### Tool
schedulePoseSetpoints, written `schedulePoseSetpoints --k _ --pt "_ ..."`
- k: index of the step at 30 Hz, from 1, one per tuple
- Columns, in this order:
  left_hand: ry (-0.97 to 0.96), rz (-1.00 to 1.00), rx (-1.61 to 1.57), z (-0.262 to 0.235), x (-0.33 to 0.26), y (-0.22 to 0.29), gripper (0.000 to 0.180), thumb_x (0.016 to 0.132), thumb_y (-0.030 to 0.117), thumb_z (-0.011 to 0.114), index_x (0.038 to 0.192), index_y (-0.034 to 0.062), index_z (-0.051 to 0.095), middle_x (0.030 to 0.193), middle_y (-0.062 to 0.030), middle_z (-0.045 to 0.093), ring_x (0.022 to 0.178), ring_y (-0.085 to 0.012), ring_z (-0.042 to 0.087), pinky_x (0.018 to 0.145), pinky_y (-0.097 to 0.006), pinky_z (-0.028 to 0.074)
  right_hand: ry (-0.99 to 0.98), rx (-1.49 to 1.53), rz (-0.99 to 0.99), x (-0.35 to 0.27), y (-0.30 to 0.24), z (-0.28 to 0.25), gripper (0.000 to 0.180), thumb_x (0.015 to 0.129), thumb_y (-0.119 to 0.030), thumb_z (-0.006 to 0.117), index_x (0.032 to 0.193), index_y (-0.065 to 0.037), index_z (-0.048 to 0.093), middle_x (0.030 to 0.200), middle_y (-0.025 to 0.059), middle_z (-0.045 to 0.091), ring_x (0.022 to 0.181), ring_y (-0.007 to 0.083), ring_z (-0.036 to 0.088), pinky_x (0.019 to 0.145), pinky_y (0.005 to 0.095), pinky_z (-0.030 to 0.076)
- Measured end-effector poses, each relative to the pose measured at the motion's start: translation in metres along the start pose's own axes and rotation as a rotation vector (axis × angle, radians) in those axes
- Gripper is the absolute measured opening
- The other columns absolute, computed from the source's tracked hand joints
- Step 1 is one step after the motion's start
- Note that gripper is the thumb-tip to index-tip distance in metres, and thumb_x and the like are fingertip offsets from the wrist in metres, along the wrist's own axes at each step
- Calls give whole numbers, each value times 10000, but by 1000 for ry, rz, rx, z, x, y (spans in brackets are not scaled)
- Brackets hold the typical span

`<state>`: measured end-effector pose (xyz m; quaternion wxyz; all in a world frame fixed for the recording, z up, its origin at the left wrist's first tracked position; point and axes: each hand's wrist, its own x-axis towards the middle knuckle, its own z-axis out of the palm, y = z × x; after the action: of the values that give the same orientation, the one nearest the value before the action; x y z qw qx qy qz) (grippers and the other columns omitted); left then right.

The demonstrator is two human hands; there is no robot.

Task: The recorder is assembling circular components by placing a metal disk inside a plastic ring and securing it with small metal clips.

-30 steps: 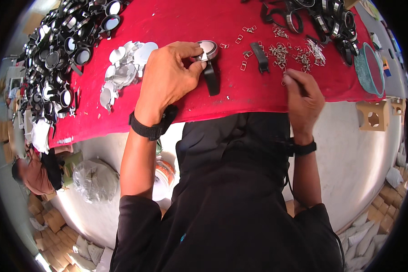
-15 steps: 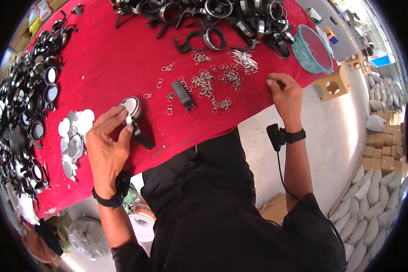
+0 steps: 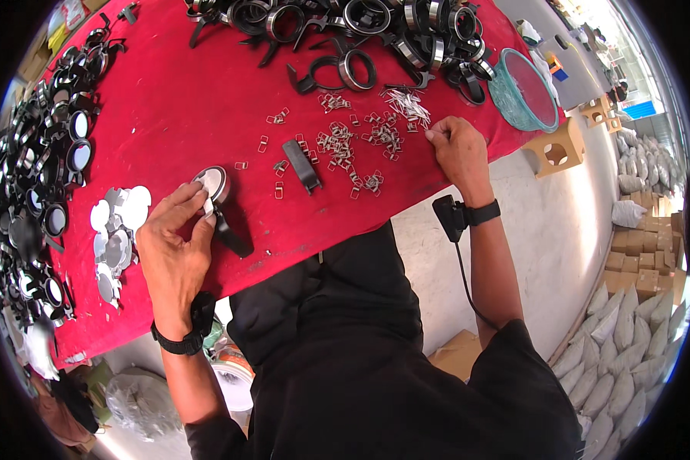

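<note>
The left hand is pinching a round mirror piece with a black handle on the red cloth. The right hand is closing its fingertips on small metal clips. Brown cartons are standing far right.

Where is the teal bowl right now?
In the head view, the teal bowl sits at the red table's far right edge, beyond the right hand.

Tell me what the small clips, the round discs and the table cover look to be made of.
Small clips: probably bare metal, thin, silvery and glinting. Round discs: flat and bright, apparently mirror glass or polished metal; unclear which. Table cover: likely matte red cloth or felt, no shine.
</note>
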<state>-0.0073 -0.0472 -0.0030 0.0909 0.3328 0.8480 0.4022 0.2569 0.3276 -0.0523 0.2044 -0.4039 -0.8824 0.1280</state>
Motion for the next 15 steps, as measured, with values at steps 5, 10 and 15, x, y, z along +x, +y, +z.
schedulePoseSetpoints --k 5,10,15 --pt "-13 -9 0 -1 2 3 388 890 -13 787 1273 -41 842 1341 -206 827 1290 -352 779 1148 -404 568 33 -86 -185 -6 0 -3 150 989 -171 803 968 -50 716 941 161 703 912 413 715 785 542 569" --pt "-4 5 7 -1 1 3 372 891 -14 789 1257 -45 845 1340 -208 826 1282 -361 781 1132 -396 577 -13 -165 -255 -11 4 -4 124 1005 -130 768 1007 -50 674 991 171 693 931 432 710 794 547 570" --pt "5 52 25 -1 2 3 325 890 5 810 1207 -57 846 1302 -209 835 1239 -362 798 1108 -395 597 40 -118 -315 -15 -2 -6 125 1001 -35 732 1100 -37 655 954 216 698 927 474 706 804 562 571"
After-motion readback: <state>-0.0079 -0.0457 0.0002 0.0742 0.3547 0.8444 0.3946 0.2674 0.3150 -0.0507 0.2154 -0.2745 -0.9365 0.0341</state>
